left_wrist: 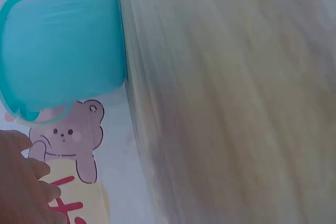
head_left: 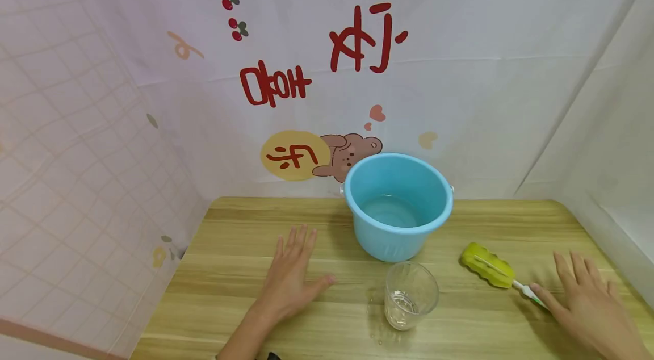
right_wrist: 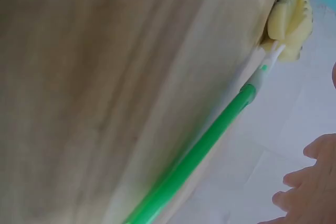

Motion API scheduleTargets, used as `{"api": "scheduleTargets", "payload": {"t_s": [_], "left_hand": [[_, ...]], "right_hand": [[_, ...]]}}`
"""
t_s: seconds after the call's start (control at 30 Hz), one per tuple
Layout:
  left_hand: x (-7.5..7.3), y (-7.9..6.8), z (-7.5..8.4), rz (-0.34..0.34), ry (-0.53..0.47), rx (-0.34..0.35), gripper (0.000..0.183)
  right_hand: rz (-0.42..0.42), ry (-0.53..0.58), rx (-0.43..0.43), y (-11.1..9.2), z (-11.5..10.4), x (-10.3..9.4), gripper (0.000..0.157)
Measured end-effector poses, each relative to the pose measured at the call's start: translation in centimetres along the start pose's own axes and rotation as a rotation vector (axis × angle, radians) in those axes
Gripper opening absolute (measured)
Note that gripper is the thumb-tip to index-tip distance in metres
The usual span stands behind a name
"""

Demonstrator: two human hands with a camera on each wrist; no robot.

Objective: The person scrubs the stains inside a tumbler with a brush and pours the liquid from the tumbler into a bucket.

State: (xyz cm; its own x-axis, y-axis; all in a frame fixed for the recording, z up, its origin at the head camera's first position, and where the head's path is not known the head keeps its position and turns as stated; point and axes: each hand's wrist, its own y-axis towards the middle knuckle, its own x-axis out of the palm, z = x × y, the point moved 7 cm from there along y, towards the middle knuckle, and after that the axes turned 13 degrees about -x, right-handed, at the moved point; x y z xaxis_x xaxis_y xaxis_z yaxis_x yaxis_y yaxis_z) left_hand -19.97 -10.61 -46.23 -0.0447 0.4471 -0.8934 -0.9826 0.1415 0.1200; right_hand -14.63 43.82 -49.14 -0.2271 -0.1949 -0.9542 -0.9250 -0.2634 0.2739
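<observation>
My left hand is held over the left part of the table, fingers spread and holding nothing. It also shows at the lower left edge of the left wrist view. A clear cup with a little water in it stands to its right. Behind the cup is a light blue bucket, with water at its bottom. On the right lies a sponge cup brush with a yellow-green head and a green and white handle. Fingers apart, my right hand is beside the brush, its thumb overlapping the handle in the head view.
The wooden table meets a white printed cloth at the back, with more cloth on both sides. Wet drops dot the wood left of the cup. The bucket stands near the back edge.
</observation>
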Motion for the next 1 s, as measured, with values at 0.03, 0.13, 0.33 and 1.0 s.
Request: {"api": "scheduleTargets", "payload": {"t_s": [0.03, 0.13, 0.33, 1.0], "left_hand": [[0.0, -0.1, 0.2, -0.006, -0.018, 0.004, 0.106], [0.1, -0.1, 0.7, -0.041, -0.084, -0.004, 0.108], [0.1, -0.2, 2.1, -0.098, -0.206, -0.001, 0.114], [2.1, 0.0, 5.4, -0.227, -0.309, 0.036, 0.110]], "right_hand": [[-0.003, 0.008, 0.003, -0.2, 0.1, 0.1, 0.093], [-0.026, 0.016, 0.023, -0.7, 0.3, 0.5, 0.094], [-0.125, 0.066, 0.087, -1.5, 0.8, 1.5, 0.095], [-0.308, 0.066, 0.105, -2.8, 1.0, 2.4, 0.092]]}}
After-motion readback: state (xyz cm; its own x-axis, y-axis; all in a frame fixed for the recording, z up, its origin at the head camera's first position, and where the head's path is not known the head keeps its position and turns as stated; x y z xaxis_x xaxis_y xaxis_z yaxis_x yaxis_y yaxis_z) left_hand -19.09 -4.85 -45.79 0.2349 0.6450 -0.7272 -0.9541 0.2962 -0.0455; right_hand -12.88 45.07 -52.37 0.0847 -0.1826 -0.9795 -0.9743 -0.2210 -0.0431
